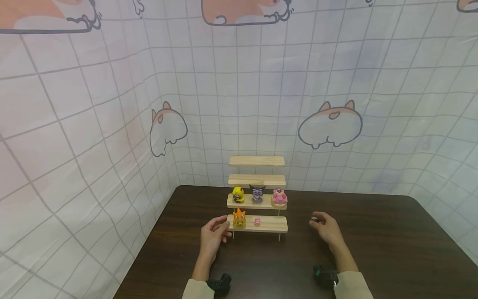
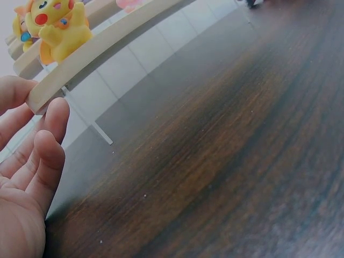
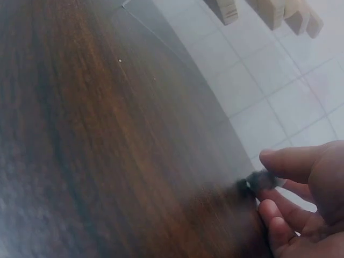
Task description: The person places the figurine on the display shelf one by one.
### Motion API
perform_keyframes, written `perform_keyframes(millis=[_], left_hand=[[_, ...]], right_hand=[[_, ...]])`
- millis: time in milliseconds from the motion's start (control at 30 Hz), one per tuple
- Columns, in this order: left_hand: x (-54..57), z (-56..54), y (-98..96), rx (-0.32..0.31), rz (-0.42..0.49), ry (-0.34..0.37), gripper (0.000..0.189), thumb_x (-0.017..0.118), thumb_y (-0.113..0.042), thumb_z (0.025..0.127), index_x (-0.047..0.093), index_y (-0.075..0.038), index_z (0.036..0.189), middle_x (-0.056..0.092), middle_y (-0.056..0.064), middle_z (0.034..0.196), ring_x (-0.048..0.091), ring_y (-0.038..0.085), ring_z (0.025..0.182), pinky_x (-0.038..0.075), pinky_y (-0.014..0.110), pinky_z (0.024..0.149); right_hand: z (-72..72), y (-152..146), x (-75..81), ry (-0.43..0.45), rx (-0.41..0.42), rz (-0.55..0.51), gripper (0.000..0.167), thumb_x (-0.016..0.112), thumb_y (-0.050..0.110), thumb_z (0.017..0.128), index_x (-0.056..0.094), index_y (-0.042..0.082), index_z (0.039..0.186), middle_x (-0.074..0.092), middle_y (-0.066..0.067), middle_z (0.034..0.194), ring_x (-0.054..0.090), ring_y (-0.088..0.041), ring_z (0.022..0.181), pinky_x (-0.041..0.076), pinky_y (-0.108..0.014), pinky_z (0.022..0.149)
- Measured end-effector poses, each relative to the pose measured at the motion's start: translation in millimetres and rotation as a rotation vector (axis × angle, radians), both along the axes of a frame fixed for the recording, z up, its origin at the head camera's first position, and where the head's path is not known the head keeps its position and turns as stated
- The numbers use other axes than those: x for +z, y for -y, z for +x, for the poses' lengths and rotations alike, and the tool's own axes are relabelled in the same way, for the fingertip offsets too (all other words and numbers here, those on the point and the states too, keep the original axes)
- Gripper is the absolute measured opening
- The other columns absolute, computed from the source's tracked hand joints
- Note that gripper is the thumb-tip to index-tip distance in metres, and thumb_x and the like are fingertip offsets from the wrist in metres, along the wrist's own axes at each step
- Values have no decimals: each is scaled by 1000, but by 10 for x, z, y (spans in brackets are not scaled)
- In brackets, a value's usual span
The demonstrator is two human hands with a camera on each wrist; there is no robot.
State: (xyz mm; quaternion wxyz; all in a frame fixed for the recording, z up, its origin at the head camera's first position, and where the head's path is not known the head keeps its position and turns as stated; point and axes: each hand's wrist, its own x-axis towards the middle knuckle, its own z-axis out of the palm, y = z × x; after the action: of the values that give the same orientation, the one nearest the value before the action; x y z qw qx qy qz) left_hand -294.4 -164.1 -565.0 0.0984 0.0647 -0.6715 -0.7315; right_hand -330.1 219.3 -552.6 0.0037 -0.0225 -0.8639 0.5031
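At its left end, my left hand (image 1: 212, 236) grips the lowest board of a tiered wooden display shelf (image 1: 270, 224). In the left wrist view, the fingers (image 2: 56, 115) lie against the board's end. On that board stand a yellow figurine with an orange hood (image 1: 239, 218) and a tiny pink figurine (image 1: 257, 222). My right hand (image 1: 328, 229), over the table right of the shelf, pinches a small dark figurine-like object (image 3: 262, 181) between thumb and fingers; it is blurred. One tier up sit a yellow figurine (image 1: 238, 195), a purple-and-black figurine (image 1: 257, 194) and a pink figurine (image 1: 279, 197).
Two bare upper boards, the top one (image 1: 257, 160) and the one below it (image 1: 257, 180), rise at the back. Thin legs (image 1: 279, 237) hold the shelf up on the dark wooden table (image 1: 373, 249). A gridded curtain (image 1: 254, 95) with cartoon dogs hangs behind and at both sides.
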Motion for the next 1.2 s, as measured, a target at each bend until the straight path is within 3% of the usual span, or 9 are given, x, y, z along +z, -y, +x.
perform_keyframes(millis=[400, 700, 900, 1067, 1200], left_hand=[[-18, -29, -1, -12, 16, 17, 34, 75, -16, 94, 69, -3, 125, 73, 0, 83, 68, 12, 60, 49, 21, 49], [-23, -22, 7, -7, 4, 9, 34, 76, -18, 93, 70, -4, 123, 73, 1, 83, 68, 12, 61, 49, 21, 49], [-29, -18, 6, 3, 1, 2, 32, 77, -19, 92, 72, -5, 120, 73, 1, 81, 69, 12, 60, 49, 21, 48], [-39, -23, 10, 3, -3, 2, 31, 77, -19, 92, 72, -6, 120, 73, 2, 81, 69, 13, 60, 49, 21, 48], [-31, -25, 11, 4, -10, 11, 32, 78, -20, 92, 72, -6, 120, 73, 1, 82, 69, 13, 61, 50, 21, 49]], right_hand=[[26, 3, 12, 2, -29, 19, 34, 57, 14, 103, 60, -2, 134, 57, -29, 134, 54, -44, 122, 48, -57, 93], [8, -11, 4, -20, -64, 56, 30, 65, 11, 98, 66, -2, 125, 65, -23, 119, 59, -32, 101, 47, -37, 76], [14, -27, 9, -10, -61, 57, 30, 66, 10, 97, 66, -1, 125, 65, -23, 121, 60, -32, 103, 48, -41, 81], [5, -63, 13, -9, -57, 47, 26, 65, 9, 97, 69, -2, 120, 72, -15, 104, 64, -25, 93, 48, -33, 75], [10, -114, 19, -1, -42, 33, 25, 64, 12, 99, 70, -2, 120, 74, -13, 102, 65, -29, 100, 51, -41, 83]])
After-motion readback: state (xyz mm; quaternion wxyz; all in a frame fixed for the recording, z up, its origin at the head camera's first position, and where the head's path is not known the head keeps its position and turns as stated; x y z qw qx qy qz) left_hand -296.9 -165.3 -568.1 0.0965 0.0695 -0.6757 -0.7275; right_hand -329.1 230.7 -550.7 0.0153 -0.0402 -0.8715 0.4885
